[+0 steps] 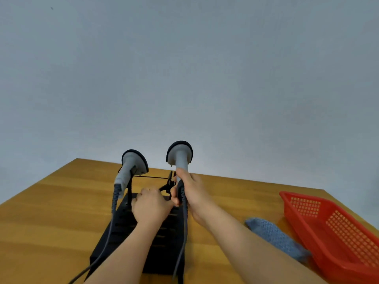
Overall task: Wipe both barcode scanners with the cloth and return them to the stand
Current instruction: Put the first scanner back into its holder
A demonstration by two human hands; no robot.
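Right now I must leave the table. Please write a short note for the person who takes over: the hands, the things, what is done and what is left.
Right hand: closed around the handle of the right scanner, upright at the right side of the stand.
Left hand: resting on the top of the stand, holding nothing that I can see.
Left scanner: sits in the stand, untouched by either hand.
Cloth: lies on the table to the right, beside the red basket, in no hand.
Done: cannot tell whether either scanner was wiped.
Left: check wiping, then seat the right scanner and let go.
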